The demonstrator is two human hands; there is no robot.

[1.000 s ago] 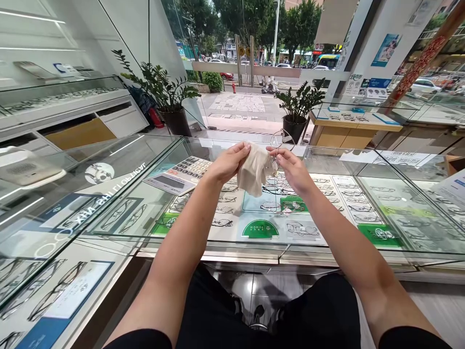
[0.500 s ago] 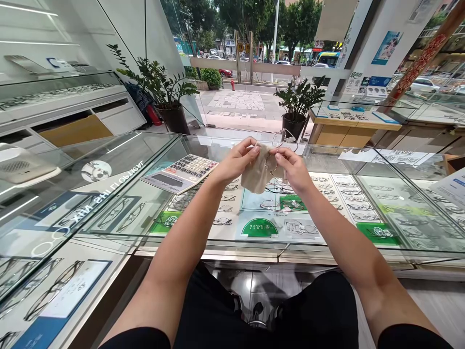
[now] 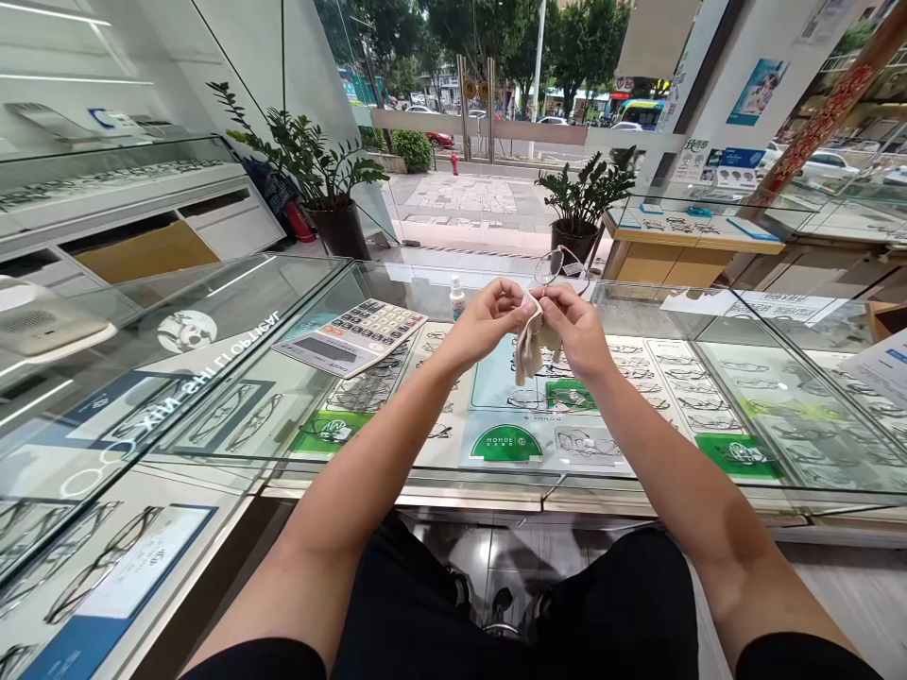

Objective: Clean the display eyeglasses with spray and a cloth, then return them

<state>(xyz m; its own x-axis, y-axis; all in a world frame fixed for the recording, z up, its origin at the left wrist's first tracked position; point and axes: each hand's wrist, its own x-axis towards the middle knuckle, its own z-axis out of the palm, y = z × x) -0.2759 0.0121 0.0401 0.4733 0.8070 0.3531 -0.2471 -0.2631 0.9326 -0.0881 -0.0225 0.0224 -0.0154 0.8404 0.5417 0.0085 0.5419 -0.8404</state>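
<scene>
Far left: side showcase (image 3: 106,397) with frames under the glass, and a white device (image 3: 42,326) on its top. Behind it a big potted plant (image 3: 312,175) on the floor by the window.

Calculator (image 3: 350,337) lies flat on the glass counter (image 3: 397,486), left of the hands and apart from them. Small spray bottle (image 3: 457,297) stands upright on the counter just beyond the left wrist; cannot tell if it touches.

Left hand (image 3: 488,321) is raised over the middle of the counter, fingers curled in tight, thumb and forefinger pinching the top of a beige cloth (image 3: 528,354). The cloth hangs down between both hands, bunched, its lower end above the glass.

Glasses (image 3: 556,266), a thin wire frame with round lenses, are held in the air at the fingertips. One lens sticks up above the hands, the rest is hidden by cloth and fingers.

Right hand (image 3: 577,326) is pressed against the left, fingers closed narrow on the frame and the cloth, knuckles toward the camera.

Under the hands, inside the case: rows of frames and a green half-round sign (image 3: 505,444) near the front edge.

Right: a second potted plant (image 3: 585,203) past the counter, then a wooden counter (image 3: 680,250) with a glass top. Black trousers (image 3: 624,604) at the bottom.
</scene>
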